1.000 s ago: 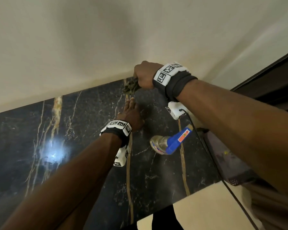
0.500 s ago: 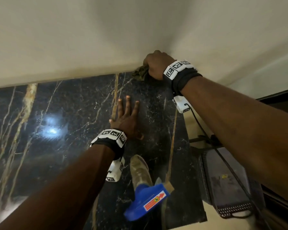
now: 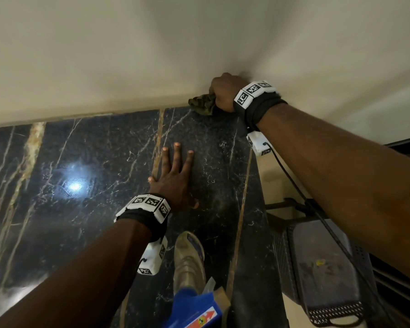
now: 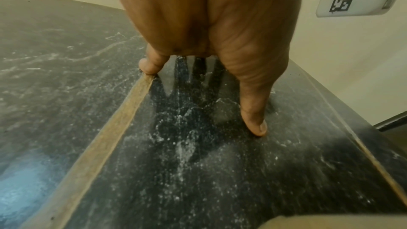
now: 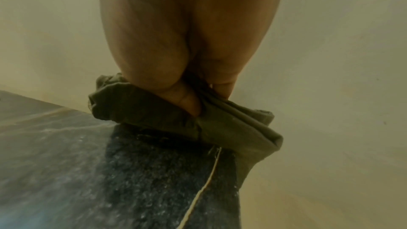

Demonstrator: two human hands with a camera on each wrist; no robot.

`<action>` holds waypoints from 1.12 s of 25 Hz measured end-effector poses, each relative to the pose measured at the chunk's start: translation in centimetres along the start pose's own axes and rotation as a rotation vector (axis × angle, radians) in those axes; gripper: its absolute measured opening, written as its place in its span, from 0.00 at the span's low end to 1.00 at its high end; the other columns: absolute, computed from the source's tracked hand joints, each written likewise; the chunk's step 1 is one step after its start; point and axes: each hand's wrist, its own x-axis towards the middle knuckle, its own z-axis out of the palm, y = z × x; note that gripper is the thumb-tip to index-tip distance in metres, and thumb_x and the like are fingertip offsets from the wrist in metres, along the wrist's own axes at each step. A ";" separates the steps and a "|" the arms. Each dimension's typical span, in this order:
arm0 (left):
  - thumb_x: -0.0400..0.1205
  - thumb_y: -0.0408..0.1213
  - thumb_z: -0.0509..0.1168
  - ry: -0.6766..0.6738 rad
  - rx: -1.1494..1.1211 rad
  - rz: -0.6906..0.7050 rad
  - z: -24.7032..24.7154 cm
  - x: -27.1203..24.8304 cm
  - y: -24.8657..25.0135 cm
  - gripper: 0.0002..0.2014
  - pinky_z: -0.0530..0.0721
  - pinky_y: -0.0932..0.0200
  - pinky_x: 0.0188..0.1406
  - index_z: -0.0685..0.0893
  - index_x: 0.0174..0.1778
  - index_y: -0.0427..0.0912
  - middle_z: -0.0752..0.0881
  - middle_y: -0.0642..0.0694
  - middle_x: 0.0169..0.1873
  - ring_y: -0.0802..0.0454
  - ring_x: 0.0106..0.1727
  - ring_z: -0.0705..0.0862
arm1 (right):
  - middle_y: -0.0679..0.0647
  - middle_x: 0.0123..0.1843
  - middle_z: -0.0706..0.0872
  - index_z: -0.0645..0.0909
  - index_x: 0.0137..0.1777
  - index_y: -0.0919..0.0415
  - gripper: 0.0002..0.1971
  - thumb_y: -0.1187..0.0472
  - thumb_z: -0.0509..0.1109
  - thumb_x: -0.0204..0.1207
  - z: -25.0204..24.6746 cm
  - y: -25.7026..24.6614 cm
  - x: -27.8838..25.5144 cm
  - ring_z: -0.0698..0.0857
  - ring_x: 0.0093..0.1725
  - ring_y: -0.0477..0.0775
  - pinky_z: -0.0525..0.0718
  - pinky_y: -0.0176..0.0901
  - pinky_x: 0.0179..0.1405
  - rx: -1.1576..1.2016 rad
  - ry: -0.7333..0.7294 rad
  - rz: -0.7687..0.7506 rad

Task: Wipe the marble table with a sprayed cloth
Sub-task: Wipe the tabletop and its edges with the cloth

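The black marble table [image 3: 85,162] with gold and white veins runs along a cream wall. My right hand [image 3: 224,92] grips a bunched olive-green cloth [image 3: 202,104] and presses it onto the table's far right corner, against the wall; the right wrist view shows the cloth [image 5: 198,121] pinched between my fingers. My left hand [image 3: 175,176] lies flat on the marble with its fingers spread, nearer to me than the cloth. In the left wrist view the left hand's thumb [image 4: 253,116] presses on the stone. A spray bottle [image 3: 189,261] with a blue trigger head lies on its side behind my left wrist.
The cream wall [image 3: 152,55] bounds the table's far side. Right of the table's edge stands a dark perforated basket [image 3: 327,275] on a dark frame. A black cable [image 3: 291,183] hangs from the right wrist camera. A light reflection [image 3: 75,185] glares on the marble at left.
My right hand has slid the cloth rightwards along the wall into the table's corner. The left hand stays flat on the marble, and the view has tilted toward the bottle and basket.
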 end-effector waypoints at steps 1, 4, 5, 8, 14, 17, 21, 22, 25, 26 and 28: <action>0.70 0.58 0.83 -0.001 -0.002 -0.003 -0.1 0.0 0.0 0.72 0.56 0.08 0.73 0.26 0.88 0.58 0.13 0.53 0.80 0.40 0.81 0.15 | 0.71 0.64 0.80 0.80 0.66 0.68 0.16 0.62 0.64 0.81 0.2 0.3 0.3 0.84 0.58 0.74 0.83 0.56 0.54 -0.001 -0.016 -0.001; 0.70 0.58 0.82 -0.010 -0.002 0.000 -0.2 -0.1 0.0 0.72 0.56 0.08 0.74 0.25 0.87 0.58 0.13 0.53 0.79 0.41 0.81 0.14 | 0.68 0.50 0.81 0.77 0.46 0.63 0.04 0.62 0.63 0.78 0.2 1.0 0.7 0.85 0.50 0.72 0.84 0.55 0.48 -0.015 -0.089 -0.031; 0.71 0.58 0.82 -0.014 -0.005 0.001 -0.2 -0.1 0.0 0.72 0.56 0.08 0.74 0.25 0.87 0.58 0.13 0.53 0.79 0.41 0.81 0.14 | 0.65 0.45 0.79 0.73 0.40 0.60 0.04 0.62 0.63 0.76 0.1 1.5 0.8 0.84 0.46 0.70 0.83 0.54 0.45 -0.006 -0.107 -0.032; 0.71 0.58 0.82 -0.022 -0.005 0.000 -0.4 -0.4 0.2 0.71 0.56 0.08 0.74 0.25 0.87 0.58 0.13 0.53 0.79 0.41 0.80 0.14 | 0.63 0.42 0.78 0.72 0.40 0.61 0.06 0.64 0.65 0.78 0.0 3.4 0.1 0.80 0.38 0.65 0.80 0.51 0.40 -0.022 -0.100 0.006; 0.71 0.59 0.81 -0.026 0.013 -0.003 -0.7 -0.4 0.2 0.71 0.57 0.09 0.74 0.25 0.88 0.57 0.13 0.52 0.80 0.39 0.81 0.15 | 0.58 0.39 0.72 0.71 0.40 0.57 0.05 0.61 0.63 0.77 0.1 1.9 0.7 0.78 0.41 0.64 0.80 0.52 0.43 -0.002 -0.134 -0.042; 0.70 0.59 0.82 -0.028 0.009 -0.010 -0.5 -0.3 0.3 0.72 0.56 0.09 0.74 0.25 0.87 0.58 0.13 0.52 0.79 0.40 0.80 0.14 | 0.59 0.43 0.76 0.75 0.43 0.59 0.01 0.63 0.63 0.76 0.2 2.2 0.5 0.80 0.43 0.65 0.78 0.50 0.42 0.039 -0.139 -0.061; 0.70 0.59 0.82 -0.026 0.010 -0.006 -0.4 -0.3 0.3 0.72 0.56 0.08 0.74 0.24 0.87 0.58 0.12 0.52 0.79 0.41 0.79 0.13 | 0.64 0.46 0.83 0.81 0.47 0.63 0.06 0.64 0.63 0.78 0.3 5.4 -0.8 0.84 0.43 0.68 0.84 0.53 0.42 0.020 -0.117 0.050; 0.70 0.58 0.82 -0.028 0.007 -0.008 -0.4 -0.3 0.2 0.72 0.56 0.08 0.74 0.24 0.87 0.58 0.12 0.52 0.79 0.41 0.79 0.13 | 0.65 0.48 0.85 0.83 0.49 0.64 0.07 0.64 0.63 0.78 0.4 6.0 -0.9 0.85 0.44 0.69 0.86 0.55 0.45 0.031 -0.107 0.079; 0.71 0.58 0.82 -0.025 -0.002 -0.003 -0.5 -0.3 0.1 0.72 0.56 0.08 0.74 0.24 0.87 0.58 0.12 0.53 0.79 0.41 0.80 0.13 | 0.68 0.56 0.86 0.81 0.53 0.64 0.08 0.62 0.63 0.79 0.9 6.3 -1.6 0.86 0.50 0.69 0.87 0.58 0.51 0.128 -0.087 0.195; 0.71 0.58 0.82 -0.025 -0.001 -0.002 -0.5 -0.2 0.1 0.72 0.56 0.08 0.74 0.24 0.87 0.58 0.12 0.53 0.79 0.41 0.80 0.13 | 0.68 0.61 0.85 0.80 0.59 0.64 0.11 0.62 0.63 0.80 1.3 6.1 -1.8 0.85 0.55 0.70 0.85 0.56 0.54 0.194 -0.071 0.247; 0.70 0.58 0.82 -0.022 -0.002 0.000 -0.3 -0.1 0.0 0.72 0.55 0.08 0.74 0.24 0.87 0.59 0.12 0.53 0.79 0.41 0.80 0.13 | 0.69 0.70 0.81 0.76 0.70 0.67 0.18 0.63 0.62 0.82 2.3 5.7 -2.6 0.83 0.64 0.71 0.80 0.52 0.56 0.352 -0.030 0.351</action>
